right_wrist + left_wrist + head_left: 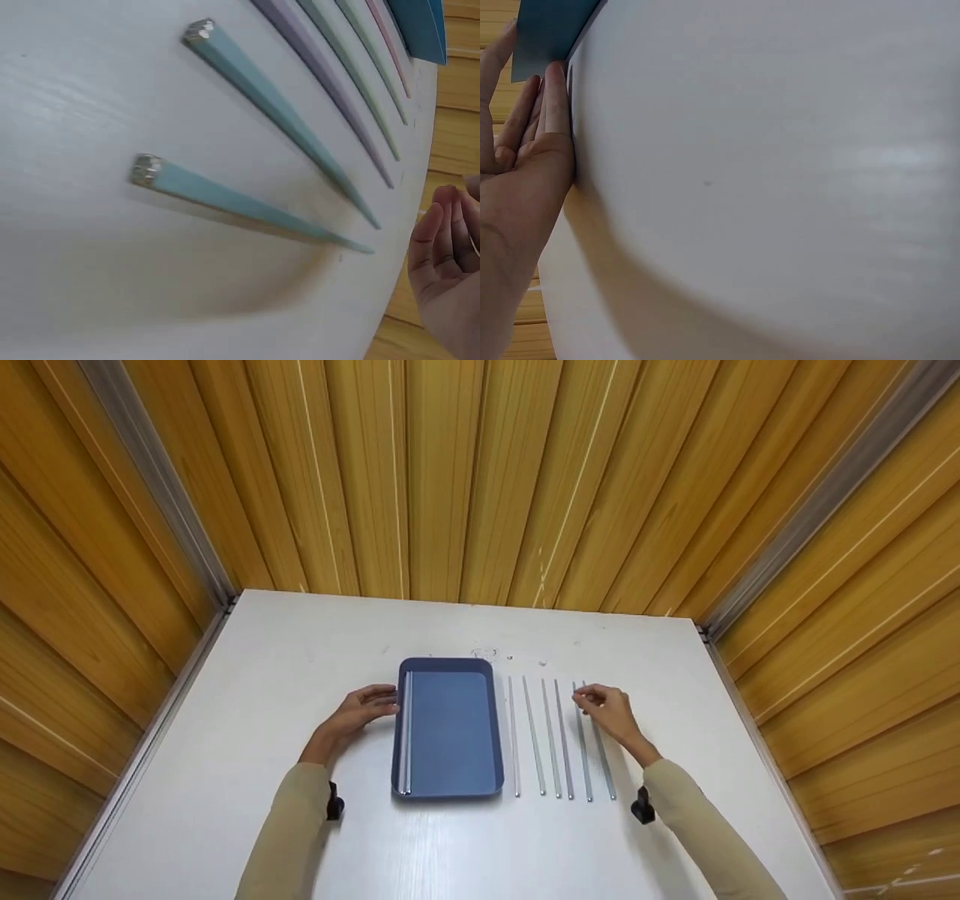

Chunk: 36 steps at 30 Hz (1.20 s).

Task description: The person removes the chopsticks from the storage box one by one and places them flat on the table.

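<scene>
A blue rectangular tray (450,735) lies on the table, with silver-looking chopsticks (408,735) along the inside of its left wall. My left hand (361,711) is at the tray's left side, fingers extended against its outer wall (551,37). To the tray's right, several pastel chopsticks lie spaced apart, among them a purple chopstick (322,75) and a pink chopstick (390,45). Over the far, thin ends of the two rightmost, a blue chopstick (281,116) and another blue chopstick (232,201), hovers my right hand (609,711). Its fingers are loosely bent and hold nothing.
The white table (330,637) runs back to a wood-patterned wall (442,487), with similar walls on both sides. Small dark marks (486,652) show on the tabletop beyond the tray. A black wrist device (643,805) sits at the right sleeve.
</scene>
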Available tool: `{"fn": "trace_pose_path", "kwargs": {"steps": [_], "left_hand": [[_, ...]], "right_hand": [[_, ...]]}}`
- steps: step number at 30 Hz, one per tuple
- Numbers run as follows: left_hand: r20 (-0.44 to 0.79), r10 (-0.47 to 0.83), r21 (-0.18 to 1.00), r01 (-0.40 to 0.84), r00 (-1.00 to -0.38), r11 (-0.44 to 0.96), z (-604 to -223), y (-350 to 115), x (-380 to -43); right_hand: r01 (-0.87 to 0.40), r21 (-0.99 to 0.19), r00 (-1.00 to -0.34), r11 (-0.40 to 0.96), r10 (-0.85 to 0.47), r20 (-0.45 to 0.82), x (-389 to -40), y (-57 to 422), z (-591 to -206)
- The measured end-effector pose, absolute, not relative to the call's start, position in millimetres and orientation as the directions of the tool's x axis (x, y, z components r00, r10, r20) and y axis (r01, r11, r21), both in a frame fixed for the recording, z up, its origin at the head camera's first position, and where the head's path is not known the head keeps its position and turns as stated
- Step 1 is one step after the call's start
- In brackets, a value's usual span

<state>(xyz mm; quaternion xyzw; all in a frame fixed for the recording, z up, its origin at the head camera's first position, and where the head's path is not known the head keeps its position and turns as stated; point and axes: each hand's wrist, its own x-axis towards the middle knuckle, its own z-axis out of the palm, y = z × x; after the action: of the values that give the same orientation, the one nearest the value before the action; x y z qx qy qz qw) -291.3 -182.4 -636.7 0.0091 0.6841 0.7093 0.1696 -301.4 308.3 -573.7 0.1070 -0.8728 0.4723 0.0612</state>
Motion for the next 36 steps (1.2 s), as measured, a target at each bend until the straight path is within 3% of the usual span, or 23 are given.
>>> {"fn": "trace_pose_path", "kwargs": {"steps": [5,18,26,36], "left_hand": [[-0.210,0.252,0.976,-0.217,-0.945,0.002,-635.3,-184.6,-292.6],[-0.198,0.263,0.977,-0.211,-0.944,-0.023,-637.9,-184.1,-291.3],[-0.207,0.258,0.977,-0.214,-0.944,0.000,-635.6,-184.3,-290.5],[-0.209,0.256,0.976,-0.216,-0.944,0.000,-638.2,-180.0,-288.7]], "right_hand": [[-0.399,-0.771,-0.913,0.497,-0.296,0.281,-321.6,271.9,-551.8],[-0.453,-0.760,-0.821,0.467,-0.551,0.151,-339.1,170.6,-521.3],[-0.428,-0.764,-0.768,0.484,-0.640,0.025,-335.0,117.7,-533.8],[-0.391,-0.761,-0.764,0.518,-0.644,-0.046,-320.5,68.1,-572.7]]}}
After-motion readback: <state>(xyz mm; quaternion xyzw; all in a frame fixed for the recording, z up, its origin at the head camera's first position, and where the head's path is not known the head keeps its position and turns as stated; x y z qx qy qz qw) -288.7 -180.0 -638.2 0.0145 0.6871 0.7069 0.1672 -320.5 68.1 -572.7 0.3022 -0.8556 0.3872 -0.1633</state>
